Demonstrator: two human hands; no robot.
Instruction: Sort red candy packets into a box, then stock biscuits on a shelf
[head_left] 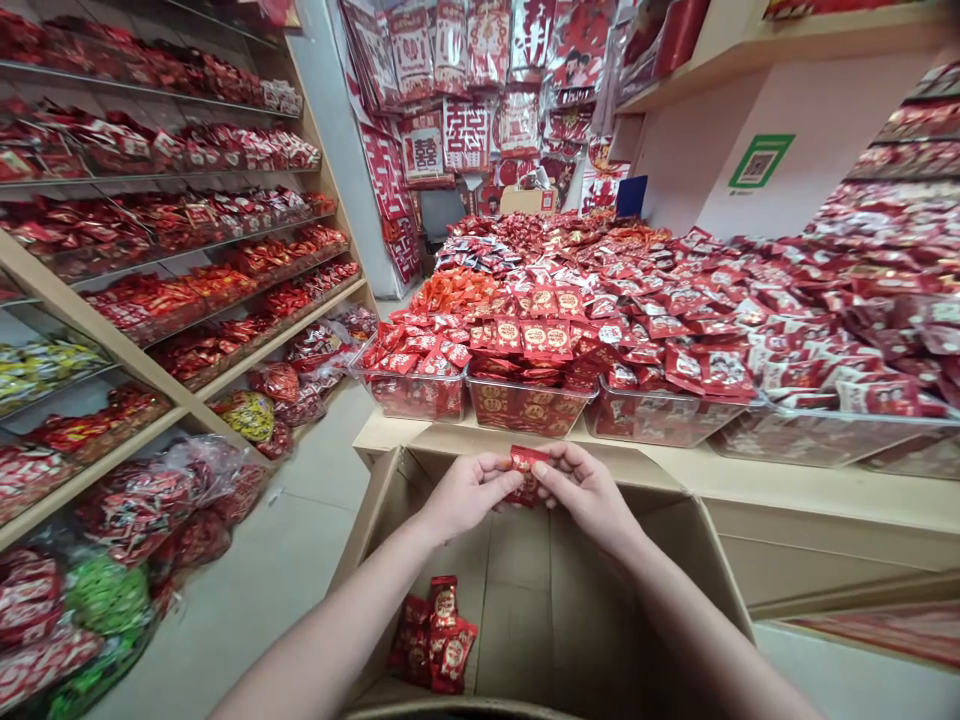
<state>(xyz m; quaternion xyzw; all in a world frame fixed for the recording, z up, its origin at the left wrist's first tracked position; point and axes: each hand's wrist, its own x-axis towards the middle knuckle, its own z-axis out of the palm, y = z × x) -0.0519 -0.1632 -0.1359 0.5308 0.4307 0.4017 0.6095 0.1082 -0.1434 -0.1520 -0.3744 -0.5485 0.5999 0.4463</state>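
Between my two hands is a small red packet (528, 474) with gold print, held above an open cardboard box (517, 600). My left hand (471, 492) pinches its left side with thumb and fingers. On the right side, my right hand (583, 490) grips it, the thumb lying across its front. Several similar red packets (442, 640) lie in a small pile at the box's near left. Just beyond my hands stands a clear bin (531, 405) filled with red and gold packets, some stacked in rows on top.
More clear bins (660, 415) of red packets line the pale counter (795, 485). Shelves (247, 355) of wrapped sweets stand at the left, with filled plastic bags (150, 500) below them on the floor. Red decorations (466, 125) hang at the back.
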